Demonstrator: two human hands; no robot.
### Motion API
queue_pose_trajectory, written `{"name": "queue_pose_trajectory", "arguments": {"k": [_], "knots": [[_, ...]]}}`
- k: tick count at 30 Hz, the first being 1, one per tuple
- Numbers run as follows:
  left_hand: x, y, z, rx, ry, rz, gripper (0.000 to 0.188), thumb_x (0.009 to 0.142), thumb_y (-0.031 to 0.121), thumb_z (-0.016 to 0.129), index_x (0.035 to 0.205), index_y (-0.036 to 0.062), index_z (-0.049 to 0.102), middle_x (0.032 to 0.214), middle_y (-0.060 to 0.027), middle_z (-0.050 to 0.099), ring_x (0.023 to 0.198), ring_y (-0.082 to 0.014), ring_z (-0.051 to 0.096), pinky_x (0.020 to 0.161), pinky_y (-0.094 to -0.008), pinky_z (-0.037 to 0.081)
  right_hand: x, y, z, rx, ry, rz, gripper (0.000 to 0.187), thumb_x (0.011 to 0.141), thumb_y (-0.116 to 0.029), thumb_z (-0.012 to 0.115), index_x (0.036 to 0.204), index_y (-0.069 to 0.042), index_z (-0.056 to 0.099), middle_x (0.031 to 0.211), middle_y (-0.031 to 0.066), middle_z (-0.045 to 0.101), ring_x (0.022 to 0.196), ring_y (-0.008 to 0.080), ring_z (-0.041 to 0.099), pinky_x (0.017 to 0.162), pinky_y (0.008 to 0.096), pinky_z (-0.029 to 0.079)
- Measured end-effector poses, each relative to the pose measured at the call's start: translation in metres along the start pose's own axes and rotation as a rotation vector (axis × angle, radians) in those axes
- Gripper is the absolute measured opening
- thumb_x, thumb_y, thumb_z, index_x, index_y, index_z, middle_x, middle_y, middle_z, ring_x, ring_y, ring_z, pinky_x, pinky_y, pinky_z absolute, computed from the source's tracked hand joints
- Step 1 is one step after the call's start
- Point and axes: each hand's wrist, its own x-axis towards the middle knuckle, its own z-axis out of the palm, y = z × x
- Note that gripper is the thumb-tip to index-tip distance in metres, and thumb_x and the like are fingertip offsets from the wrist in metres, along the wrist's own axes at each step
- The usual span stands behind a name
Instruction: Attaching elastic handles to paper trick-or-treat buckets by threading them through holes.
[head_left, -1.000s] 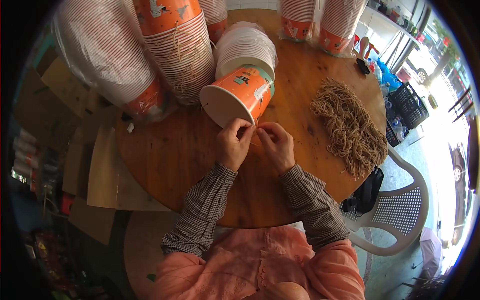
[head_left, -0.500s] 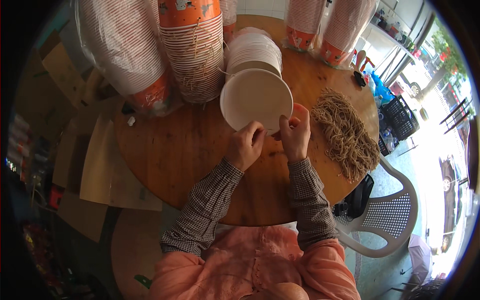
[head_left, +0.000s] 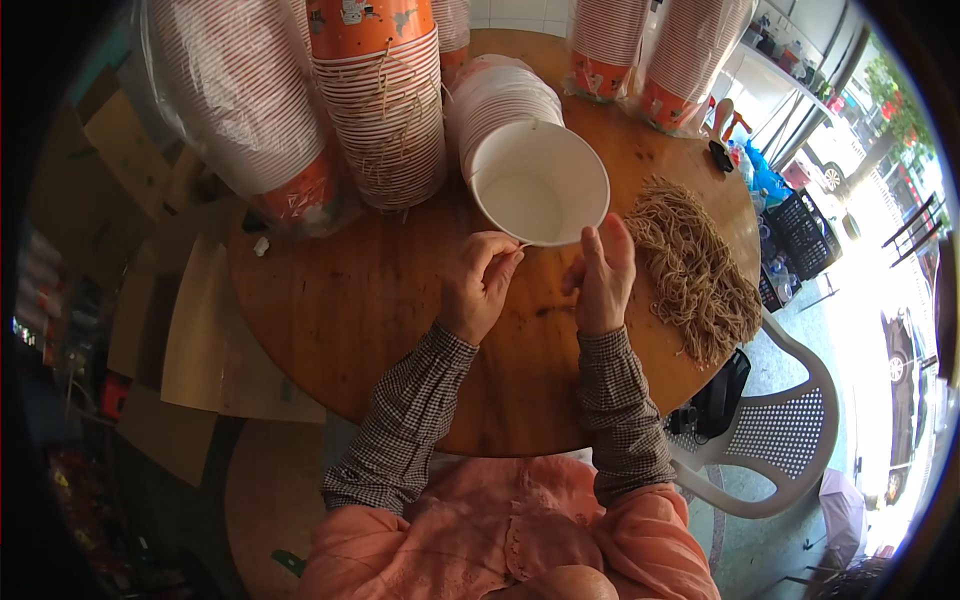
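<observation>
A white paper bucket (head_left: 540,190) is tilted, with its open mouth toward me, at the near end of a lying stack of white buckets (head_left: 505,105). The fingers of my left hand (head_left: 477,287) are pinched on a thin cord at the bucket's near rim. At the lower right of that rim is my right hand (head_left: 605,280), its thumb and forefinger on either side of the edge and its other fingers curled. A heap of tan cords (head_left: 695,270) lies to the right of my right hand.
An upright stack of orange-and-white buckets with cord handles (head_left: 385,120) stands behind my left hand. Plastic-wrapped bucket stacks (head_left: 235,100) rise beside it, with more at the back right. A grey chair (head_left: 765,435) is right of the round wooden table (head_left: 340,310).
The bucket has shifted right and slightly away, and its mouth has turned. My left hand has moved a little left, with the cord now showing at its fingertips. My right hand has shifted slightly right.
</observation>
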Motion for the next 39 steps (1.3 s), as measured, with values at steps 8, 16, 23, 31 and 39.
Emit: {"name": "queue_pose_trajectory", "arguments": {"k": [8,16,23,31,39], "knots": [[-0.004,-0.002,0.000,0.056,-0.026,-0.036,0.008,0.087,0.000,0.064,0.093,0.0003,0.061,0.089,-0.0085,0.063,0.078,-0.0175,0.063,0.067,-0.0271,0.052,-0.013,-0.018,0.015,-0.632,-0.292,-0.695,0.019,0.083,0.003,0.063,0.101,-0.003,0.066,0.102,0.0094,0.062,0.079,0.0179,0.063,0.063,0.0266,0.052],[-0.003,-0.007,-0.001,-0.050,-0.001,-0.072,0.007,0.087,0.005,0.065,0.092,0.0011,0.063,0.088,-0.0093,0.063,0.075,-0.0210,0.064,0.064,-0.0311,0.051,0.004,-0.027,0.019,-1.077,-0.439,-0.970,0.025,0.077,-0.006,0.062,0.101,-0.010,0.063,0.100,0.0055,0.065,0.085,0.0242,0.063,0.064,0.0338,0.054],[-0.014,-0.003,0.004,-0.588,-0.298,-0.914,0.021,0.096,0.020,0.057,0.094,0.0000,0.063,0.085,-0.0077,0.065,0.061,-0.0134,0.062,0.055,-0.0258,0.051,0.003,-0.019,0.025,-0.995,-0.313,-0.931,0.012,0.080,-0.007,0.066,0.092,-0.007,0.065,0.084,0.0069,0.066,0.079,0.0254,0.065,0.064,0.0350,0.053],[-0.025,-0.026,0.010,-1.143,0.164,-1.096,0.016,0.094,0.014,0.055,0.103,0.0022,0.061,0.093,-0.0082,0.066,0.080,-0.0164,0.065,0.072,-0.0298,0.057,-0.010,-0.002,0.040,-1.017,-0.376,-0.938,0.021,0.072,-0.011,0.063,0.093,-0.008,0.059,0.081,0.0042,0.061,0.077,0.0230,0.063,0.057,0.0352,0.051],[-0.011,0.010,0.009,-0.781,0.256,-0.698,0.003,0.094,0.005,0.056,0.095,0.0024,0.054,0.091,-0.0061,0.061,0.076,-0.0110,0.061,0.073,-0.0257,0.055,-0.011,-0.016,0.043,-0.854,-0.313,-0.883,0.016,0.079,-0.004,0.064,0.095,-0.005,0.065,0.092,0.0076,0.066,0.079,0.0233,0.066,0.062,0.0324,0.053]]}}
